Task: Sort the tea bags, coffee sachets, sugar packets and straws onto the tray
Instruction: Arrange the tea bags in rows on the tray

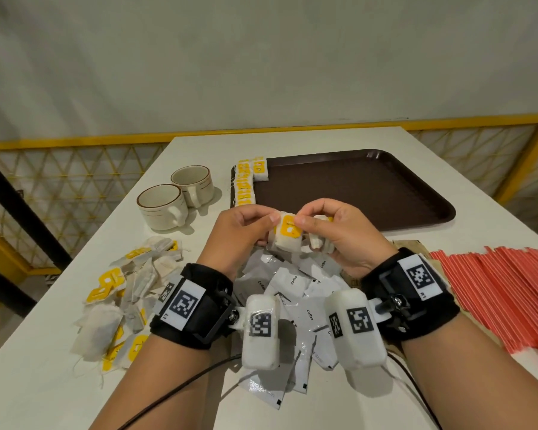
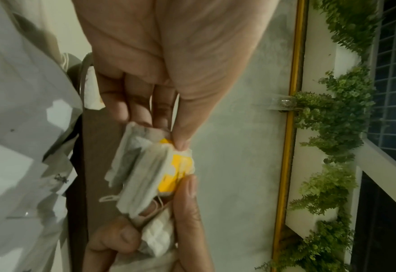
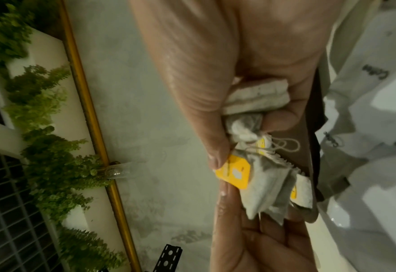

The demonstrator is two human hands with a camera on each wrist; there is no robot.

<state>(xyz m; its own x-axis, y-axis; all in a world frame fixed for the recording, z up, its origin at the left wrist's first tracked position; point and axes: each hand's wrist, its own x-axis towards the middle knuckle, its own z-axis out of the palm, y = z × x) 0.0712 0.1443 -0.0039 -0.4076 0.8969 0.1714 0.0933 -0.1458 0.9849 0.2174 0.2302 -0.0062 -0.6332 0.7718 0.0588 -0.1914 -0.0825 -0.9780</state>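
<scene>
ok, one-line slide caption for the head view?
Both hands pinch a tea bag stack above coffee sachets, near the brown tray.

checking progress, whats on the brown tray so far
Only tea bags with yellow tags, lined along the left edge of the tray, with one more at the far left corner. The near edge is hidden behind the left hand and right hand.

Head view down over table (image 1: pixel 75 383) — wrist views close, sharing tea bags (image 2: pixel 145 171).
</scene>
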